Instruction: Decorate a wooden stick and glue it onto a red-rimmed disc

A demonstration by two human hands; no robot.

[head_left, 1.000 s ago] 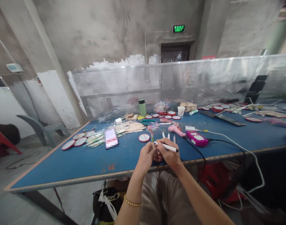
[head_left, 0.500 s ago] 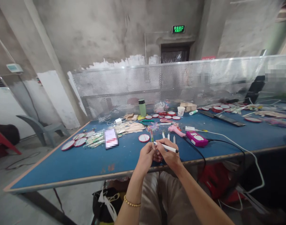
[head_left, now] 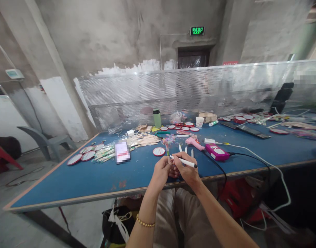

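Note:
My left hand [head_left: 161,171] is closed on a thin coloured stick [head_left: 168,150] that points up and away from me. My right hand [head_left: 187,171] grips a white marker pen [head_left: 184,161] with its tip against the stick near my left fingers. Both hands hover over the near edge of the blue table [head_left: 90,179]. Just beyond them lie a round red-rimmed mirror [head_left: 159,151], three small white caps [head_left: 186,149] and a pink glue gun [head_left: 195,143].
A magenta box [head_left: 217,152] with a black cable lies right of my hands. Wooden sticks [head_left: 144,139], a green bottle [head_left: 157,118], a paper cup [head_left: 199,122] and more round mirrors [head_left: 81,156] are spread over the table. A perforated metal screen [head_left: 173,91] lines the far edge.

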